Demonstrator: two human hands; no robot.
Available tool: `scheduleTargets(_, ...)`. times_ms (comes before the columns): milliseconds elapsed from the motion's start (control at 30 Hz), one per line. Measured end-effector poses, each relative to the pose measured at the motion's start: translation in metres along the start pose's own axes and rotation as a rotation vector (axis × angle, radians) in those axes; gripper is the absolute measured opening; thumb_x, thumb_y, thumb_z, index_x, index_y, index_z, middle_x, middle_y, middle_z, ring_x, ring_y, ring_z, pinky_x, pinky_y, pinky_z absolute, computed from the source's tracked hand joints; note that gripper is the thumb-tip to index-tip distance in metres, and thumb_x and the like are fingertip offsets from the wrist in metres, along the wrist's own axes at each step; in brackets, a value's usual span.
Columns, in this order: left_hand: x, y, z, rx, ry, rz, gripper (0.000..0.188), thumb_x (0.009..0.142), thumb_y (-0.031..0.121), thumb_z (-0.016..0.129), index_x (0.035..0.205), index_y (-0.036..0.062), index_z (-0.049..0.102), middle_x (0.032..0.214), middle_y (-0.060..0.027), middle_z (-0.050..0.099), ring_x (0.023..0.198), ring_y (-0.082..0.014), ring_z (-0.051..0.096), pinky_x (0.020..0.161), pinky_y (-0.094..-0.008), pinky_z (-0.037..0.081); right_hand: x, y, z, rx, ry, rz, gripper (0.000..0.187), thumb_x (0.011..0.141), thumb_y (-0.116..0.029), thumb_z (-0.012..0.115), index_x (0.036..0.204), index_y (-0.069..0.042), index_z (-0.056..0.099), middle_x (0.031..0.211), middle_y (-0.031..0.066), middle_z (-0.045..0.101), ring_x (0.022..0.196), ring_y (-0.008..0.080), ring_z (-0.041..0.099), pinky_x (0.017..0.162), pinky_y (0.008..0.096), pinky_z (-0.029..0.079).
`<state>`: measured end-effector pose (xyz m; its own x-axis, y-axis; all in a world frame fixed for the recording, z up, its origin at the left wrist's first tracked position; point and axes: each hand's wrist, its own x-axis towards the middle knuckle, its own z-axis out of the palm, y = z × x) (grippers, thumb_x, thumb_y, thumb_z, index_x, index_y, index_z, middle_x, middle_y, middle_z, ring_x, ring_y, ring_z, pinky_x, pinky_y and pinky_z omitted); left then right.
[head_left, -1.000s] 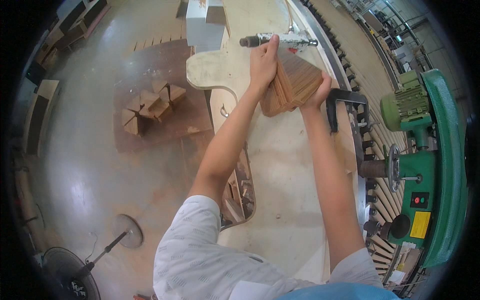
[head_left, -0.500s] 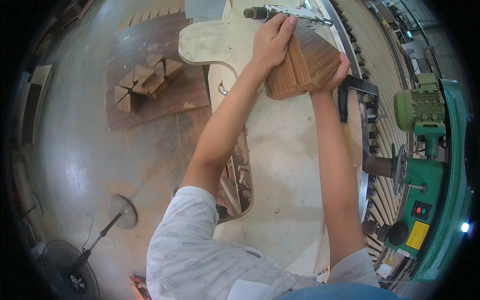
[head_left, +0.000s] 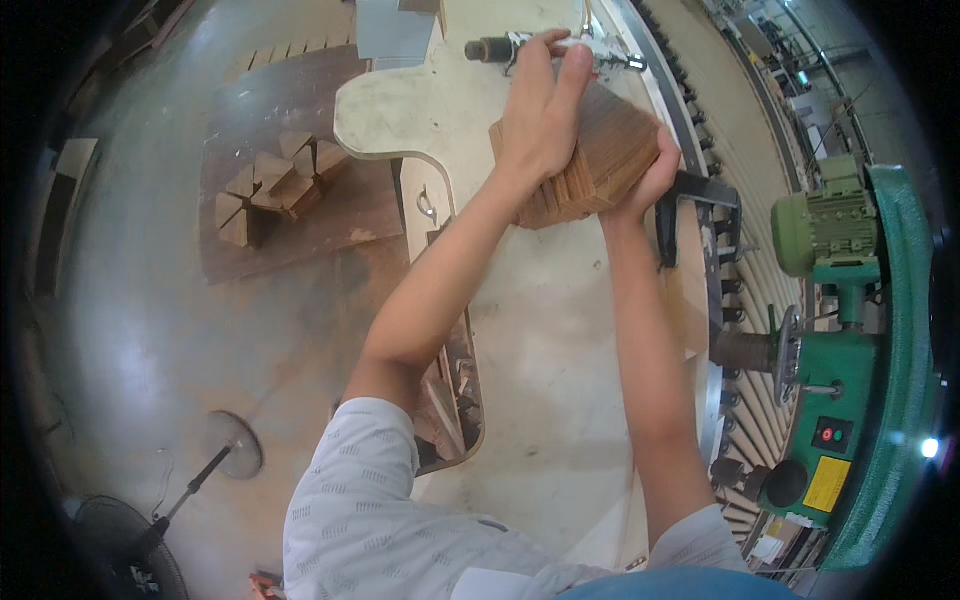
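Note:
Between my two hands is a brown wooden block (head_left: 612,140) with angled, many-sided faces, held above the pale worktable (head_left: 550,300). My left hand (head_left: 545,115) is closed over its left and far side, with the thumb along the top. My right hand (head_left: 648,182) grips the right edge, its fingers curled round from beneath. Just beyond my left fingertips lies a silver and black rod-shaped tool (head_left: 490,49), partly hidden by that hand. The underside of the block cannot be seen.
On a brown board (head_left: 350,210) at the left lie several wedge-shaped wood pieces (head_left: 285,185). A black clamp (head_left: 705,190) sits at the table's right edge, beside a roller conveyor (head_left: 770,310). Further right stands a green machine (head_left: 845,370) with a motor. A fan (head_left: 130,550) is at the lower left.
The view has shifted a little. Both hands and the block now appear slightly lower and further left, with the block turned somewhat. Neither hand has let go.

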<state>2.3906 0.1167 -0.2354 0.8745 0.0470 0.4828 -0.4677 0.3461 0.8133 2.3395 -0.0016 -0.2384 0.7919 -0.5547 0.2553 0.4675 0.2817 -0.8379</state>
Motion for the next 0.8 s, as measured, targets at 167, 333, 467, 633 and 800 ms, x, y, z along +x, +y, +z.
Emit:
scheduleTargets(167,0.006,-0.016,-0.009,0.148,-0.031,0.147,0.059,0.111,0.047,0.034,0.110,-0.0046,0.063,0.106,-0.0217,0.064,0.106,-0.0407,0.060,0.092,-0.0424,0.045,0.003,0.012,-0.011,0.009,0.015,-0.035,0.043,0.105,-0.042,0.041,0.105,-0.004,0.061,0.108,0.0088,0.064,0.104,0.0191,0.062,0.093,0.0363,0.048)
scheduleTargets(333,0.017,-0.019,-0.018,0.013,-0.092,-0.116,0.049,0.109,0.038,0.045,0.081,-0.0013,0.055,0.073,0.0001,0.053,0.075,-0.0091,0.046,0.069,-0.0292,0.040,0.008,0.021,-0.016,-0.111,0.049,-0.133,0.038,0.103,-0.038,0.043,0.086,-0.006,0.054,0.093,0.0038,0.061,0.086,0.0142,0.059,0.083,0.0335,0.047)
scheduleTargets(467,0.017,-0.023,-0.021,0.131,-0.133,-0.114,0.047,0.109,0.038,0.044,0.085,-0.0009,0.057,0.077,-0.0010,0.054,0.077,-0.0104,0.047,0.072,-0.0307,0.042,0.008,0.020,-0.020,-0.171,0.085,-0.058,0.040,0.100,-0.044,0.041,0.100,-0.007,0.057,0.104,0.0062,0.063,0.096,0.0164,0.063,0.088,0.0341,0.051)
scheduleTargets(633,0.001,-0.028,-0.011,-0.049,-0.018,0.169,0.057,0.107,0.049,0.043,0.126,-0.0034,0.050,0.121,-0.0191,0.053,0.115,-0.0301,0.050,0.102,-0.0392,0.038,0.006,0.017,-0.016,-0.152,0.076,-0.051,0.043,0.100,-0.043,0.039,0.114,-0.006,0.058,0.110,0.0084,0.063,0.105,0.0197,0.063,0.093,0.0357,0.050)
scheduleTargets(800,-0.004,-0.017,-0.017,0.099,-0.137,0.517,0.088,0.096,0.066,0.050,0.149,-0.0035,0.041,0.146,-0.0296,0.043,0.135,-0.0427,0.044,0.116,-0.0466,0.032,-0.007,0.014,0.001,-0.268,0.038,-0.251,0.039,0.097,-0.031,0.044,0.123,-0.004,0.056,0.119,0.0102,0.054,0.110,0.0198,0.052,0.098,0.0361,0.042)
